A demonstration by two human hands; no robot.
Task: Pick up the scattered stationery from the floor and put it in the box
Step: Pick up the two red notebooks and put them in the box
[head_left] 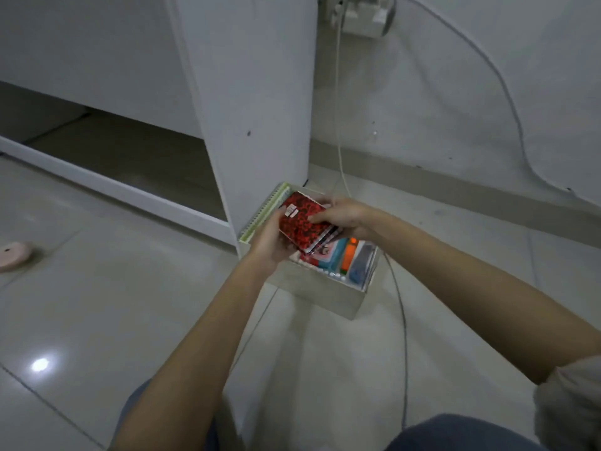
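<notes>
A white box (328, 296) stands on the floor beside a white cabinet. Over its opening both hands hold a stack of notebooks with a red-and-black patterned cover (300, 222) on top. My left hand (271, 244) grips the stack's near left edge. My right hand (343, 216) grips its far right side, thumb on the cover. Inside the box lie a green spiral notebook (265, 211) along the left wall, a blue item (331, 257), an orange item (349, 252) and a grey-blue item (362, 265).
The white cabinet panel (257, 109) rises just behind the box. A cable (401, 320) runs across the tiled floor right of the box, up to a wall socket (361, 14). A pink round object (13, 255) lies at the far left.
</notes>
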